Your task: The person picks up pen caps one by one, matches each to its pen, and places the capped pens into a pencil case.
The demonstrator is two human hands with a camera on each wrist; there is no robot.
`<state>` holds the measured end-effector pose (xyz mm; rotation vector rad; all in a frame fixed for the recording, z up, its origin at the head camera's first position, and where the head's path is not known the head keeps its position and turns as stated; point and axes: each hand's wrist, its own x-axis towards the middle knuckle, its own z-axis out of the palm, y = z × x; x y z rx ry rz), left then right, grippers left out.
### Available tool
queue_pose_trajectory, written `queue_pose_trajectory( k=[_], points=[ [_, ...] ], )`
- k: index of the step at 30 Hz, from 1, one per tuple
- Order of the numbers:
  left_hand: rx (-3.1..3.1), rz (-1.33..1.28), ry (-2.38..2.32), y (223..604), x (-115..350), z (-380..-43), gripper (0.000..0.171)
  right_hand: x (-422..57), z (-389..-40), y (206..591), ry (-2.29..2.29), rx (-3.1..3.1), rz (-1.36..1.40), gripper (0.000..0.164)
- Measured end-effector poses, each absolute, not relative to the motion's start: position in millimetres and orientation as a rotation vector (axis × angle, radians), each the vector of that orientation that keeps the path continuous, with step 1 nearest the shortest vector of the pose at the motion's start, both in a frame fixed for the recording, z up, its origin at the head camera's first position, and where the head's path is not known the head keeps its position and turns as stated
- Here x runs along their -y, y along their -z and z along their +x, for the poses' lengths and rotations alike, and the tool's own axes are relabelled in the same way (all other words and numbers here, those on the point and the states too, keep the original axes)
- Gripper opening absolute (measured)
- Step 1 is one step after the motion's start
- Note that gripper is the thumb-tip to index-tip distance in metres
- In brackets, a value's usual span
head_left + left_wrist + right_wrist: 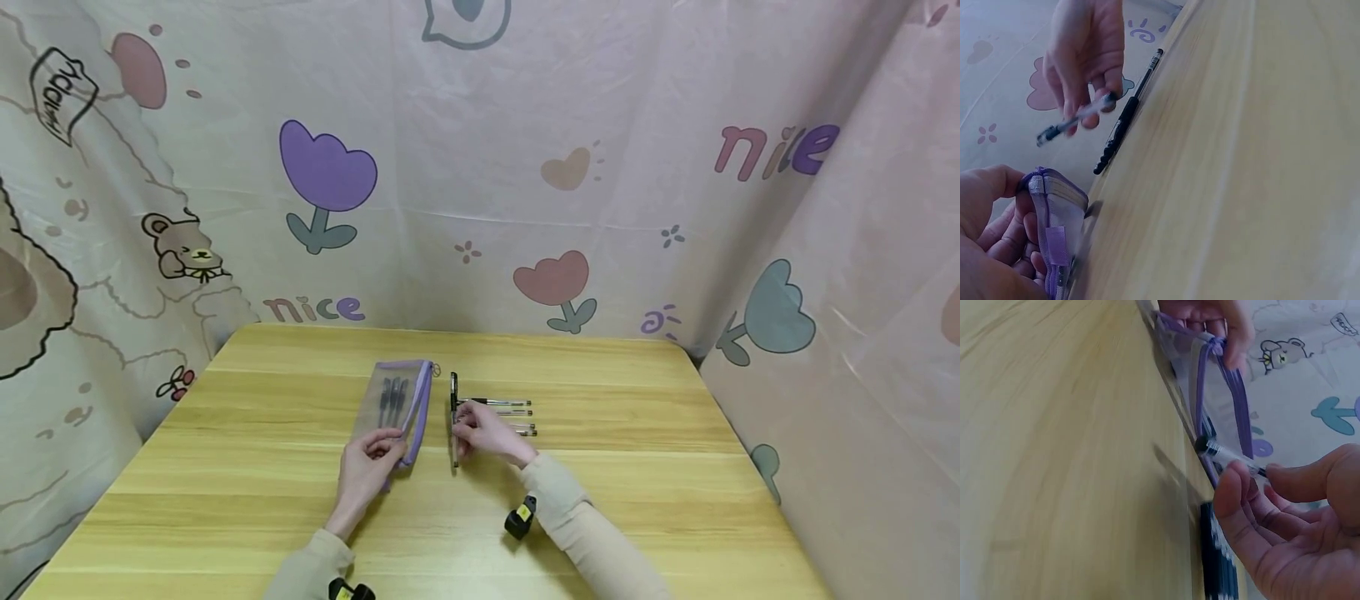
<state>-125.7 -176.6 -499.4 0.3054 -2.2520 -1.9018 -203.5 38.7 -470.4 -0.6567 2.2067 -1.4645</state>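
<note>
A see-through pencil pouch [367, 408] with purple zipper edging lies left of centre on the table, several dark pens [393, 396] inside it. My left hand [367, 467] pinches the near end of the pouch by its edge, and the right wrist view shows its zipper mouth [1241, 412] parted. Just right of the pouch, my right hand [483, 429] holds a clear-barrelled gel pen [1232, 456] between thumb and fingers, raised off the table. One end of this pen points toward the pouch mouth. Several more pens [517, 403] lie side by side, partly hidden behind the right hand.
Below the hands is a wood-grain table [637, 467]. A black tape-measure-like device [520, 517] is by the right wrist, another [351, 590] by the left sleeve. A printed curtain [450, 167] hangs behind the table and along both sides.
</note>
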Motion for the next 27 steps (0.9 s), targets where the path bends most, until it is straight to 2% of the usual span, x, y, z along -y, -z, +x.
queue_pose_trajectory(
  k=[6, 8, 14, 20, 25, 27],
  points=[
    [2.247, 0.302, 1.898, 499.7, 175.7, -126.1, 0.023, -19.1, -207.6, 469.9, 1.550, -2.107, -0.483, 0.043],
    [2.249, 0.301, 1.889, 500.2, 175.6, -126.5, 0.023, -13.6, -210.6, 469.8, 1.588, -2.055, -0.420, 0.044],
    [2.246, 0.295, 1.878, 502.3, 175.0, -127.2, 0.023, 0.7, -222.2, 469.5, 1.671, -1.890, -0.221, 0.037],
    [2.230, 0.277, 1.904, 503.7, 174.0, -128.0, 0.022, 15.6, -232.4, 474.7, 1.717, -1.824, -0.133, 0.033],
    [2.220, 0.268, 1.950, 503.7, 174.9, -127.6, 0.023, 26.8, -236.7, 479.1, 1.726, -1.818, -0.129, 0.014],
    [2.215, 0.262, 1.971, 503.2, 175.0, -127.1, 0.024, 29.9, -237.4, 481.3, 1.729, -1.824, -0.145, 0.010]
  ],
)
